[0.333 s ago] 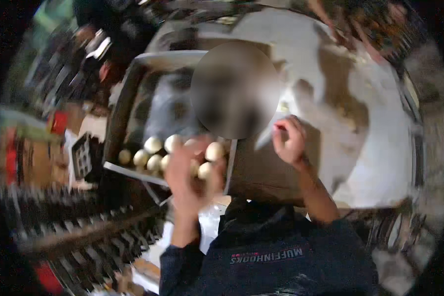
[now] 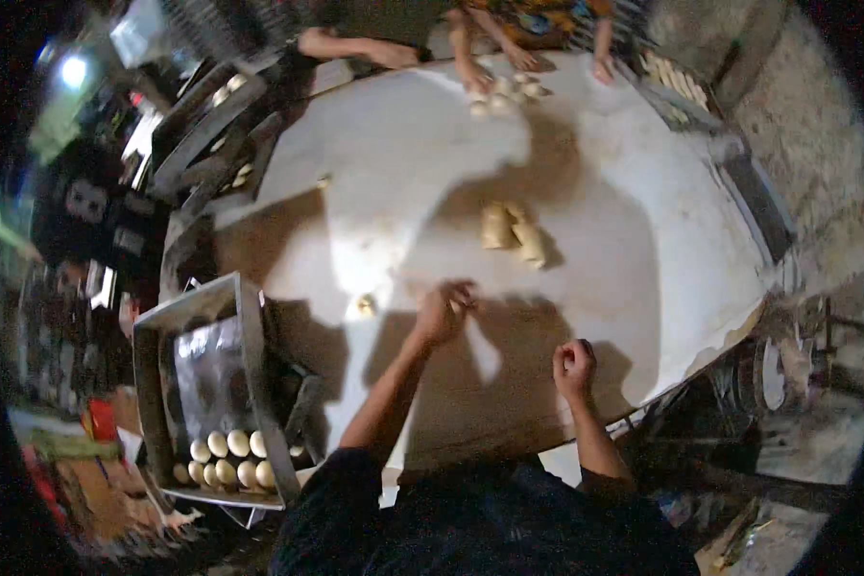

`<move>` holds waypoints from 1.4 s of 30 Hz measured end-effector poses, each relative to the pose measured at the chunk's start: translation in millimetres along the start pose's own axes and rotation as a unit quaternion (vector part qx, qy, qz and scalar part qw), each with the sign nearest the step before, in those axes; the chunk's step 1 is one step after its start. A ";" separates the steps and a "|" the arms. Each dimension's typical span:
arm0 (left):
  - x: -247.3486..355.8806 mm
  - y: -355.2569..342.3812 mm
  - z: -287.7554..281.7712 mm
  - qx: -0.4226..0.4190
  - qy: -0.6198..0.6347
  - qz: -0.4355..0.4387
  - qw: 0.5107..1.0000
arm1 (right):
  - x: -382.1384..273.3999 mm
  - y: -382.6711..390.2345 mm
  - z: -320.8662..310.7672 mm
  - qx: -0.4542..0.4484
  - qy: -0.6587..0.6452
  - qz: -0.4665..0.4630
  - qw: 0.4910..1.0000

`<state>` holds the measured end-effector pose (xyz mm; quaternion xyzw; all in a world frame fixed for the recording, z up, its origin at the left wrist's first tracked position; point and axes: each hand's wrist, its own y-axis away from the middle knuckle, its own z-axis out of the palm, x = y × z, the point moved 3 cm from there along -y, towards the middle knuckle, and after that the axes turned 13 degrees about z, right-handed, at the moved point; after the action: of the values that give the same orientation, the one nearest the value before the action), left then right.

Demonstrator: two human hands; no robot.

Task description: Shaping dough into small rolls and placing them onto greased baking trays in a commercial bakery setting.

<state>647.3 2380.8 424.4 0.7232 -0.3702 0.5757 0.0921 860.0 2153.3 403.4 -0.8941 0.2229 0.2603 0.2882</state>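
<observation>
Over the floured worktable, my left hand reaches forward with its fingers apart and nothing visible in them. My right hand hangs nearer the table's front edge, fingers curled into a loose fist; whatever may be inside is hidden. Beyond both hands lies a small group of pale yellow dough pieces. A little dough scrap sits left of my left hand. At the lower left, a shallow tray lined with shiny plastic holds several round dough balls in rows at its near end.
Across the table, other people's hands work by several dough balls. A tray of long dough pieces stands at the far right, another tray at the far left. An empty-looking dark tray leans along the right edge.
My left hand has left the dough balls in the tray and moved right and forward over the table. The view has swung right, bringing the dough pieces into sight.
</observation>
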 end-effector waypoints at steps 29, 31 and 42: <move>-30.5 200.8 -26.5 0.206 0.146 -0.174 0.952 | -11.1 -20.9 4.7 0.064 -0.181 0.130 0.973; 23.6 214.3 -24.5 0.227 0.143 -0.280 0.922 | -12.1 23.9 14.8 0.019 -0.197 0.164 0.966; 129.7 247.0 -44.8 0.331 0.038 0.040 0.942 | -226.8 112.6 59.4 -0.238 -0.525 0.262 0.774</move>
<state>462.8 2175.1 483.2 0.6748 -0.1840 0.6962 -0.1617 604.7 2164.5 451.7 -0.5656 0.1934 0.7995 0.0593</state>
